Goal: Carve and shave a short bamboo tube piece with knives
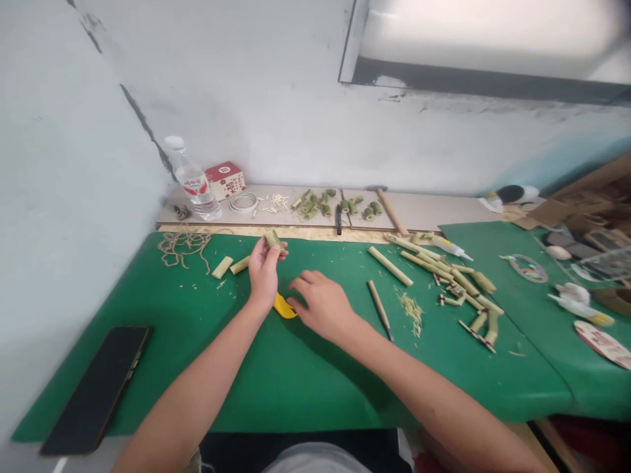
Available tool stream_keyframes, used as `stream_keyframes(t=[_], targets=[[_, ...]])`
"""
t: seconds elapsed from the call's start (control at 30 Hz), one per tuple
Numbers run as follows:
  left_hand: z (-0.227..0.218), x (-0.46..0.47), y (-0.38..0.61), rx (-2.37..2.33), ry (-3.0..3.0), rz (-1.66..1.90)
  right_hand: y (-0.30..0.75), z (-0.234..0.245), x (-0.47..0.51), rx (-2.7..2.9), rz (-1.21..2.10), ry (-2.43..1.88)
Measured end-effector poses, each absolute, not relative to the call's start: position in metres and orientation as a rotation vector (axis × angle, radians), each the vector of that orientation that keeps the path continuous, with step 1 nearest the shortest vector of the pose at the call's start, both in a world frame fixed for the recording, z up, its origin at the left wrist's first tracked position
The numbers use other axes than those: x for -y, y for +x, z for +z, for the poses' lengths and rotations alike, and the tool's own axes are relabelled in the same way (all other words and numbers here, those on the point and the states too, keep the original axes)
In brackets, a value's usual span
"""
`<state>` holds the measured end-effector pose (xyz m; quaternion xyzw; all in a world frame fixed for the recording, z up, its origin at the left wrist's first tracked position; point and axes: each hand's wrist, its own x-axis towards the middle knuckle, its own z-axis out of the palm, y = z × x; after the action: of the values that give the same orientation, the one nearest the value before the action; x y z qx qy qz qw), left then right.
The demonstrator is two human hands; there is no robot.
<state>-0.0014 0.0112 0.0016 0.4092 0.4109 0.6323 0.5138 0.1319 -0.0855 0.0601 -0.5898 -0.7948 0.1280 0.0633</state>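
My left hand (265,269) is closed around a short split piece of green bamboo (275,240), held up above the green mat (207,368). Just below and to the right, my right hand (319,301) hovers palm down with its fingers loosely bent and apart. Beside its thumb lies a yellow tool handle (284,307) with a ridged edge, partly hidden by both hands; it looks like a utility knife. Two more bamboo pieces, a pale one (223,267) and another (240,265), rest left of my left hand.
Bamboo sticks (444,269), a wooden-handled carving tool (379,309) and shavings (411,314) lie to the right. Along the back stand a water bottle (194,184), a red box (225,180), cut bamboo rings (313,205) and a hammer (393,209). A phone (98,387) lies front left, string (183,248) behind.
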Motion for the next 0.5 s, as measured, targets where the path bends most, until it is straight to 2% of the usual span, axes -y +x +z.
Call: stream_keyframes(t=[0.2, 0.5], targets=[[0.004, -0.013, -0.009, -1.020, 0.967, 1.502, 0.094, 0.057, 0.058, 2.589, 0.519, -1.754], [0.007, -0.010, -0.013, -1.046, 0.975, 1.586, 0.134, 0.060, 0.040, 2.426, 0.651, -1.935]])
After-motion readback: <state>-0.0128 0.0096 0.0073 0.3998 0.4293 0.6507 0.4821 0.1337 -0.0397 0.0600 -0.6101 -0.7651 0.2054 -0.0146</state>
